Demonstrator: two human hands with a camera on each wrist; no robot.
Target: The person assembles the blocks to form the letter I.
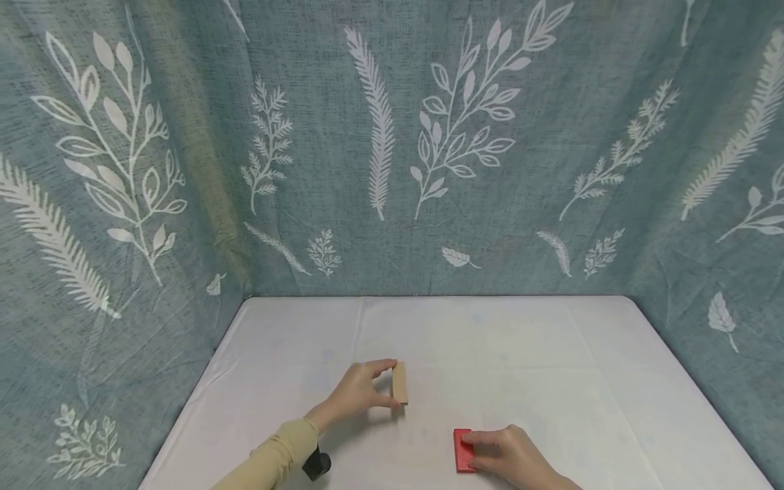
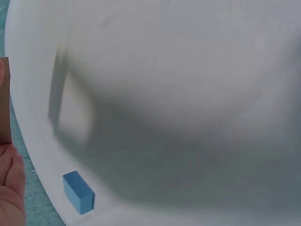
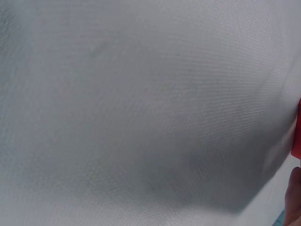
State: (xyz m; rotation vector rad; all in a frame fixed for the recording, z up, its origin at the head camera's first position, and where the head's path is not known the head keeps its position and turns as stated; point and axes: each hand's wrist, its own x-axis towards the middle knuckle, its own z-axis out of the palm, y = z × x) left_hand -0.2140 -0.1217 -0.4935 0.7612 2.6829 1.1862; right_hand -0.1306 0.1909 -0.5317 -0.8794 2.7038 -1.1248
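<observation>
My left hand [image 1: 360,389] pinches a plain wooden block [image 1: 399,383] by its two ends, thumb at the near end and a finger at the far end. In the left wrist view the wooden block [image 2: 4,103] shows at the left edge, above the table, its shadow falling on the cloth. To the right and nearer, my right hand [image 1: 513,454] grips a red rectangular block [image 1: 463,452] between thumb and fingers, low over the table. Only a sliver of the red block [image 3: 297,136] appears at the right wrist view's edge.
White cloth covers the table [image 1: 520,347]. A blue block [image 2: 79,193] sits on it near an edge in the left wrist view. Patterned green curtains [image 1: 392,136] stand behind and along both sides. A black wrist device [image 1: 316,464] shows beside the left sleeve.
</observation>
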